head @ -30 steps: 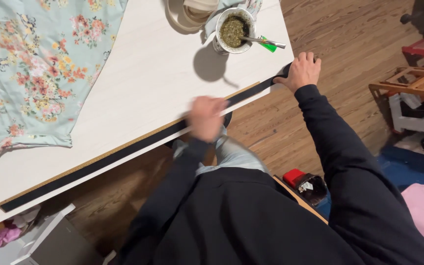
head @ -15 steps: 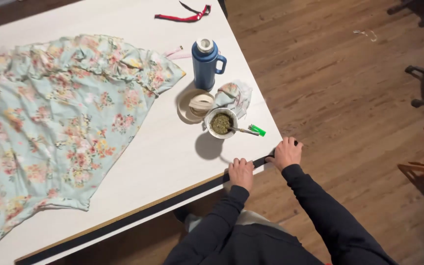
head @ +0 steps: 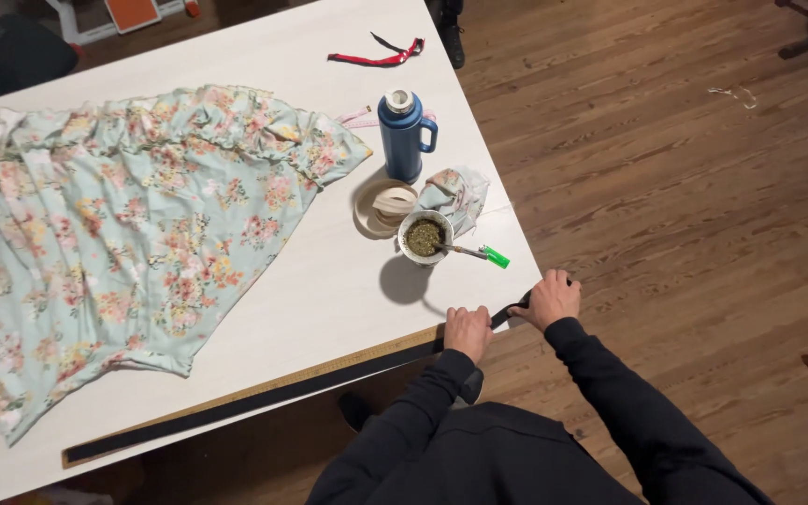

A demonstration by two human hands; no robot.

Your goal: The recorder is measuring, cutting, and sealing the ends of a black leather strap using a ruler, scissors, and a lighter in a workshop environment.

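Head view, looking down over a white table (head: 236, 309) and wood floor. The left hand (head: 468, 332) lies palm down on a long black strap (head: 264, 397), fingers curled over it at the near table edge; it presses the strap rather than enclosing it fully. The right hand (head: 547, 297), just to the right of the left and close to the table corner, is closed around the strap's end, which shows as a short dark tip between thumb and fingers. From the left hand the strap runs far to the left along the table edge, lying on or beside a long wooden ruler (head: 236, 400) whose pale rim shows along the strap's far side.

Just beyond the hands, near them but apart, stands a round cup of green herb (head: 425, 238) with a metal straw (head: 460, 249) leaning out toward the right hand. A green lighter (head: 495, 257) lies just beside the straw's end. Beyond the cup are a coiled tape measure (head: 383, 204), a crumpled floral cloth scrap (head: 455, 194) and an upright blue flask (head: 403, 136). Far beyond lies a red strip (head: 376, 58). A pale green floral dress (head: 133, 234) is spread well to the left of both hands, covering most of the table there.
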